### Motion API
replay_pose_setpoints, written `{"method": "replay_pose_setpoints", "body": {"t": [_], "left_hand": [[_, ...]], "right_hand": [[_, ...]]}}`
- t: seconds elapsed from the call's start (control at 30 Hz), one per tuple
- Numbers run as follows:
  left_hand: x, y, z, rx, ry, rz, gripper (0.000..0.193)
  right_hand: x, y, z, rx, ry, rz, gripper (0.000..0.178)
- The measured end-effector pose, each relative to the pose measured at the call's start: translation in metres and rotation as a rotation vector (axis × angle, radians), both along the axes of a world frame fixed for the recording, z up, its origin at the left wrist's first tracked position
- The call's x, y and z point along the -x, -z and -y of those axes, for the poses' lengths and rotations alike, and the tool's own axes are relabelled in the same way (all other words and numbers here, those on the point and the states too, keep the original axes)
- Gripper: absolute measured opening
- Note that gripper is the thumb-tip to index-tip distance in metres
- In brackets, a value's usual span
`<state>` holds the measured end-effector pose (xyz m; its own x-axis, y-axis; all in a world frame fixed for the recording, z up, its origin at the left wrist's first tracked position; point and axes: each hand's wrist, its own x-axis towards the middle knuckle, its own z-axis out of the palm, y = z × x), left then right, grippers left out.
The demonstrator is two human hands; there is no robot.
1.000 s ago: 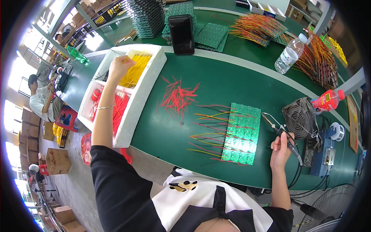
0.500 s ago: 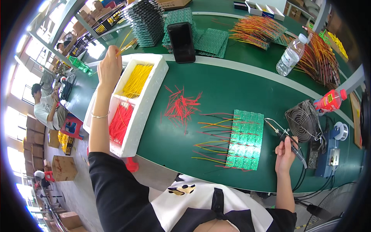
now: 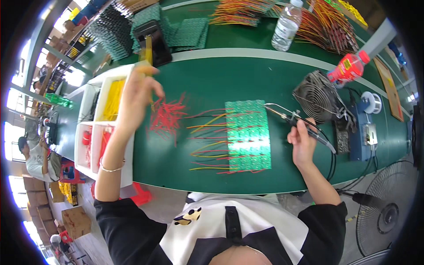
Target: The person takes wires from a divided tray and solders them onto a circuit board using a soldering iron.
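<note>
My left hand (image 3: pixel 139 95), smeared by motion, is closed on a small bunch of yellow wires (image 3: pixel 148 49) that sticks up past the fingers. It hangs between the white foam box and a loose pile of red wires (image 3: pixel 168 115). My right hand (image 3: pixel 304 141) grips a soldering iron (image 3: pixel 326 143) by its handle, like a pen. The bent metal tip points toward the upper right corner of a green circuit board panel (image 3: pixel 248 121). Red and yellow wires (image 3: pixel 207 138) stick out from the panel's left side in rows.
The divided foam box (image 3: pixel 126 170) holds yellow and red wires. A phone (image 3: pixel 162 52), board stacks (image 3: pixel 190 33) and wired boards (image 3: pixel 240 12) line the back. A clear bottle (image 3: pixel 286 27), red bottle (image 3: pixel 349 68), small fan (image 3: pixel 316 97) and blue soldering station (image 3: pixel 360 141) stand right.
My left hand has come from above the foam box toward the red wire pile, bringing the yellow wires. My right hand still holds the soldering iron. The whole view has shifted.
</note>
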<state>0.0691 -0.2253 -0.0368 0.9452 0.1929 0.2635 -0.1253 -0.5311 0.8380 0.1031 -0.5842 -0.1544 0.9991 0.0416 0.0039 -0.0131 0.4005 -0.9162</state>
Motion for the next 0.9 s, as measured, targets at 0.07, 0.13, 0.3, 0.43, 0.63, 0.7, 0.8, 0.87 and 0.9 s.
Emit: {"method": "replay_pose_setpoints", "body": {"t": [0.07, 0.13, 0.3, 0.43, 0.63, 0.7, 0.8, 0.87, 0.9], "left_hand": [[-0.007, 0.026, 0.022, 0.145, 0.199, -0.196, 0.014], [-0.015, 0.040, 0.040, 0.110, 0.255, -0.192, 0.015], [-0.029, 0.069, 0.063, -0.009, 0.214, -0.179, 0.030], [-0.031, 0.081, 0.072, 0.156, 0.227, -0.183, 0.024], [-0.041, 0.092, 0.065, 0.418, 0.246, -0.226, 0.015], [-0.039, 0.086, 0.069, 0.306, 0.236, -0.220, 0.016], [-0.034, 0.089, 0.078, 0.134, 0.200, -0.142, 0.019], [-0.031, 0.093, 0.079, 0.051, 0.173, -0.173, 0.018], [-0.031, 0.096, 0.080, -0.012, 0.169, -0.145, 0.015]], "right_hand": [[0.000, 0.000, 0.001, -0.024, -0.015, -0.008, 0.016], [0.001, -0.003, 0.000, -0.044, -0.008, -0.045, 0.017], [0.004, -0.005, 0.005, -0.029, -0.020, -0.044, 0.018], [-0.001, -0.007, 0.007, -0.004, -0.017, -0.023, 0.017], [-0.012, -0.016, -0.022, -0.014, -0.042, 0.097, 0.011], [-0.017, -0.014, -0.026, -0.053, -0.071, 0.128, 0.013], [-0.024, -0.005, -0.028, -0.001, -0.109, 0.117, 0.013], [-0.027, 0.005, -0.025, -0.006, -0.132, 0.078, 0.013], [-0.027, 0.007, -0.023, -0.019, -0.156, 0.045, 0.013]]}}
